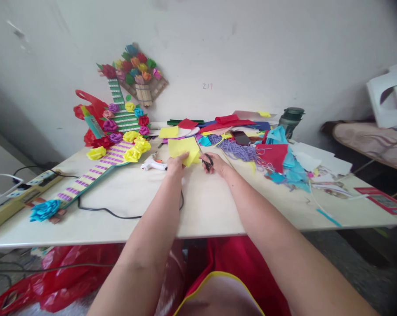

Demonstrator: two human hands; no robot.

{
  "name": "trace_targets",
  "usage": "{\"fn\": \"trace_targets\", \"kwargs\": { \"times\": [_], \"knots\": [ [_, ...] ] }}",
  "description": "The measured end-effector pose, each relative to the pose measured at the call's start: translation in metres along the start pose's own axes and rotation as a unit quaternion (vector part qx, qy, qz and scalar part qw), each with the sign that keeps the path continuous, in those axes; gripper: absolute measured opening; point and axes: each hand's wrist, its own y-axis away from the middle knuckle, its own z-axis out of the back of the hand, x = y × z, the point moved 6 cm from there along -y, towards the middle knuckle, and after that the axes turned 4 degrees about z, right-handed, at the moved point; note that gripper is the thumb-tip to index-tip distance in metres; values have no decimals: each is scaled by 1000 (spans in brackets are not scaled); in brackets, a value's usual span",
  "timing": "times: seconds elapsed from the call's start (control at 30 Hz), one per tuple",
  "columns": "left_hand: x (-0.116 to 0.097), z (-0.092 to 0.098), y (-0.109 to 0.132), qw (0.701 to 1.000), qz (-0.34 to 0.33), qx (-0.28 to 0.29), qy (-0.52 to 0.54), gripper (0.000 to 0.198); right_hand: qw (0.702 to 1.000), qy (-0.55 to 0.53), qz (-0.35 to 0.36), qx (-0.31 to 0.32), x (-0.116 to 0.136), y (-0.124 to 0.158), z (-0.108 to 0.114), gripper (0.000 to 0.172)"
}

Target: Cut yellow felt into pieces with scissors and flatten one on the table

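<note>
In my left hand (178, 162) is a sheet of yellow paper (185, 148), pinched at its lower edge and held just above the table. My right hand (214, 163) is closed around the dark handles of a pair of scissors (207, 162). Its blades meet the right side of the paper, though I cannot tell how far they are apart. Left of my left hand lies a white glue gun (153, 163) with a black cord. A paper-flower craft with a purple-striped strip (96, 172) and yellow paper flowers (136, 150) lies further left.
Coloured paper sheets (229, 125) are stacked against the wall. Purple shredded strands (233, 148), a red sheet (272, 157) and blue scraps (292, 171) lie to the right. A dark green bottle (290, 122) stands behind. A power strip (23, 197) sits at the left edge.
</note>
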Motion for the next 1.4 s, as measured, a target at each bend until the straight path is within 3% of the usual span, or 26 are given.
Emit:
{"fn": "trace_targets", "kwargs": {
  "times": [0.3, 0.87, 1.4],
  "knots": [
    [5, 3, -7, 1000, -5, 24, -18, 28, 1000, -4, 0, -12, 2, 2, 1, 35],
    [7, 1, -4, 999, 9, -5, -51, 25, 999, -5, 0, -37, 2, 2, 4, 39],
    [8, 1, -4, 999, 15, -14, -47, 25, 998, -5, 5, -65, 4, -1, 5, 28]
  ]
}}
